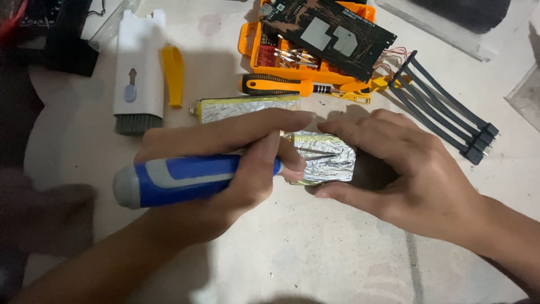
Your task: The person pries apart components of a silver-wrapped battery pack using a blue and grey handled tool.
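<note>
Left hand (pixel 225 169) gripping blue/grey screwdriver (pixel 180 179), right hand (pixel 394 163) pinching crinkly foil block (pixel 326 156) (rectangular)

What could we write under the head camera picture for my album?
Left hand presses a blue screwdriver onto a foil-wrapped pack steadied by the right hand.
</note>
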